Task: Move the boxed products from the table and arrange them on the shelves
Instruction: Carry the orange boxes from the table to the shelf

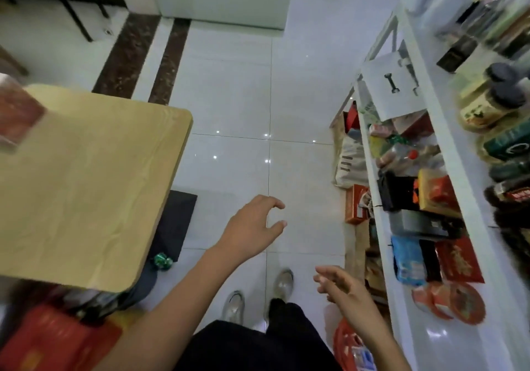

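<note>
A light wooden table [86, 175] fills the left side. One blurred red boxed product [17, 118] stands at its far left edge. White shelves [470, 198] run down the right side, packed with boxes, among them a red box [459, 258] and an orange box [436, 190]. My left hand [252, 227] hovers over the floor between table and shelves, fingers apart, holding nothing. My right hand [341, 287] is lower and nearer the shelf front, fingers spread and empty.
White tiled floor [229, 98] lies between table and shelves. A red basket [350, 347] sits by my right leg. Red boxes [51, 339] lie under the table, beside a dark mat [175, 221]. Bags [350, 158] and a red box stand at the shelf foot.
</note>
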